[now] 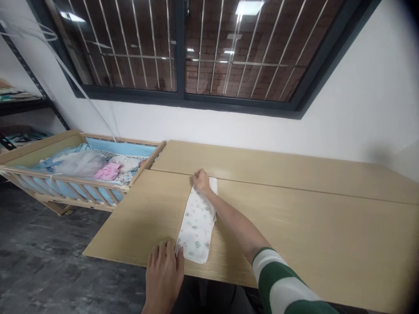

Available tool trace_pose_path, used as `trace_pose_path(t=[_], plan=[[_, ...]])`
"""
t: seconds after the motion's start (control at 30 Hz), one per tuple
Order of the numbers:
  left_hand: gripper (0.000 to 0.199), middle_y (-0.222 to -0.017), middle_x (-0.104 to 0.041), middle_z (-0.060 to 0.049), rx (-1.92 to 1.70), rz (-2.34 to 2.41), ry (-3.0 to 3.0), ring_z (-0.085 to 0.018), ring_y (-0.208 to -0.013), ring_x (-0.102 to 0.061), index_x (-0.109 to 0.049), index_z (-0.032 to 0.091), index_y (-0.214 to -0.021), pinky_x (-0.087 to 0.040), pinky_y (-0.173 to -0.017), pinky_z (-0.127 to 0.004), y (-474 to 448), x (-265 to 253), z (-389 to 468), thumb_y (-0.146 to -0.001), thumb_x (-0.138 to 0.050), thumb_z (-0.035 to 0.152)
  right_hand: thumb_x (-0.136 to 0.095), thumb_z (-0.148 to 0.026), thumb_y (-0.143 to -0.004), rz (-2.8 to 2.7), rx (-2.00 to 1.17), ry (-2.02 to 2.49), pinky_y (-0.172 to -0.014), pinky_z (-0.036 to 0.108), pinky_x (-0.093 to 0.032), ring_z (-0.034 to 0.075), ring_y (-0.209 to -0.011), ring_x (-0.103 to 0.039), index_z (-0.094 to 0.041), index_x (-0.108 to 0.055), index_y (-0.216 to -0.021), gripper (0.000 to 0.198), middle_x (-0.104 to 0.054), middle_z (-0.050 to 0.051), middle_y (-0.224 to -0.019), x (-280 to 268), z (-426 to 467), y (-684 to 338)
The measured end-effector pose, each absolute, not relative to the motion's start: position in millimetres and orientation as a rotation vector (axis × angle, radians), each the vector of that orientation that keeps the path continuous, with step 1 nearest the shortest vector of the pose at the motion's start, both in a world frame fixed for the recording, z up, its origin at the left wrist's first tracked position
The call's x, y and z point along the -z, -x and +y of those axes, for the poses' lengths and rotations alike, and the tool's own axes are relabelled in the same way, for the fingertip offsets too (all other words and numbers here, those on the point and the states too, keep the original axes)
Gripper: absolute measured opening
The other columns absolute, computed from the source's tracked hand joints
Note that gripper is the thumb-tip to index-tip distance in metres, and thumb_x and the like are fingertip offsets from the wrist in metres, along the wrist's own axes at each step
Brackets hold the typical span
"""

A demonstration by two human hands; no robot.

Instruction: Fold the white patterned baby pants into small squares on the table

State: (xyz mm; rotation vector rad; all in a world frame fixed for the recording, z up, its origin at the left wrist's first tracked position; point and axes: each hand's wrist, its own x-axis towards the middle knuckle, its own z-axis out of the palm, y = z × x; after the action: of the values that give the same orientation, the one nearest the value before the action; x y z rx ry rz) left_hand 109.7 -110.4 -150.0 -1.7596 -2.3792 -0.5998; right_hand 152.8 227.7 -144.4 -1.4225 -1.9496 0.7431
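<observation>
A white cloth (196,222) with small green and brown prints lies folded into a long strip on the wooden table. My right hand (201,179) reaches across to its far end, with the fingers closed at the far left corner. Near the table's front edge is my left hand (164,270), its fingers stretched over the wood. The left thumb touches the cloth's near left corner. My right palm and fingers cover part of the far end.
The wooden table (294,226) runs along the wall, with a seam across its far part. To the left stands a wooden crib (88,187) holding a pink cloth (108,171) and other fabric. A barred window (180,56) is above. Dark shelving (24,107) with fabrics stands at far left.
</observation>
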Motion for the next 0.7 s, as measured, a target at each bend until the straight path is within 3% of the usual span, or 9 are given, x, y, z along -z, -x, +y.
trace_pose_path(t=[0.13,0.2,0.27,0.33,0.4,0.5,0.6,0.7], plan=[[0.039,-0.133,-0.063,-0.016,0.743,-2.075,1.892,-0.03,-0.116,-0.061,-0.059,0.014,-0.131,-0.049,-0.09,-0.04,-132,164,-113,-0.098,-0.044,0.028,-0.058,-0.039,-0.094,-2.284,-0.73,0.983,-0.106,0.04,-0.042,0.025,-0.122,-0.056,-0.018,-0.052,-0.129,0.041,-0.061,0.013,-0.131,132,156,-159],[0.047,-0.144,-0.055,-0.017,0.733,-2.006,1.921,-0.032,-0.129,-0.053,-0.053,0.013,-0.14,-0.046,-0.097,-0.043,-143,179,-115,-0.096,-0.046,0.027,-0.055,-0.048,-0.097,-2.56,-0.716,0.606,-0.116,0.045,-0.032,0.028,-0.142,-0.04,-0.02,-0.041,-0.147,0.059,-0.045,0.015,-0.153,125,111,-173],[0.048,-0.144,-0.055,-0.018,0.697,-1.988,1.91,-0.035,-0.134,-0.049,-0.056,0.013,-0.138,-0.043,-0.103,-0.047,-149,196,-119,-0.093,-0.051,0.028,-0.048,-0.053,-0.101,-2.77,-0.757,0.363,-0.122,0.046,-0.021,0.028,-0.153,-0.021,-0.027,-0.026,-0.158,0.067,-0.022,0.01,-0.167,121,72,-193],[0.044,-0.137,-0.061,-0.018,0.665,-1.983,1.9,-0.036,-0.134,-0.05,-0.062,0.016,-0.132,-0.04,-0.106,-0.05,-153,210,-124,-0.091,-0.055,0.031,-0.04,-0.054,-0.103,-2.9,-0.813,0.266,-0.125,0.045,-0.015,0.025,-0.156,-0.012,-0.03,-0.019,-0.161,0.066,-0.011,0.007,-0.169,122,49,-213],[0.046,-0.137,-0.062,-0.018,0.634,-1.975,1.905,-0.036,-0.134,-0.051,-0.061,0.019,-0.134,-0.04,-0.107,-0.051,-154,217,-128,-0.091,-0.056,0.034,-0.035,-0.054,-0.105,-2.966,-0.809,0.263,-0.126,0.044,-0.011,0.023,-0.156,-0.011,-0.029,-0.022,-0.161,0.063,-0.012,0.007,-0.169,129,43,-226],[0.061,-0.146,-0.054,-0.019,0.585,-1.99,1.915,-0.035,-0.138,-0.047,-0.045,0.018,-0.15,-0.039,-0.107,-0.049,-155,213,-132,-0.092,-0.054,0.034,-0.038,-0.056,-0.104,-2.986,-0.683,0.349,-0.126,0.044,-0.008,0.023,-0.156,-0.012,-0.028,-0.028,-0.16,0.063,-0.016,0.007,-0.168,144,64,-229],[0.071,-0.152,-0.047,-0.019,0.569,-2.007,1.903,-0.035,-0.14,-0.045,-0.031,0.017,-0.157,-0.039,-0.106,-0.049,-158,206,-132,-0.092,-0.052,0.037,-0.038,-0.058,-0.102,-2.967,-0.555,0.514,-0.126,0.046,-0.01,0.025,-0.155,-0.014,-0.028,-0.03,-0.159,0.065,-0.016,0.007,-0.167,157,110,-221],[0.073,-0.152,-0.046,-0.018,0.561,-2.021,1.864,-0.035,-0.139,-0.046,-0.028,0.018,-0.159,-0.039,-0.104,-0.049,-163,206,-131,-0.093,-0.05,0.041,-0.034,-0.059,-0.103,-2.929,-0.454,0.753,-0.125,0.048,-0.011,0.027,-0.155,-0.013,-0.023,-0.028,-0.16,0.068,-0.016,0.01,-0.167,164,169,-215]])
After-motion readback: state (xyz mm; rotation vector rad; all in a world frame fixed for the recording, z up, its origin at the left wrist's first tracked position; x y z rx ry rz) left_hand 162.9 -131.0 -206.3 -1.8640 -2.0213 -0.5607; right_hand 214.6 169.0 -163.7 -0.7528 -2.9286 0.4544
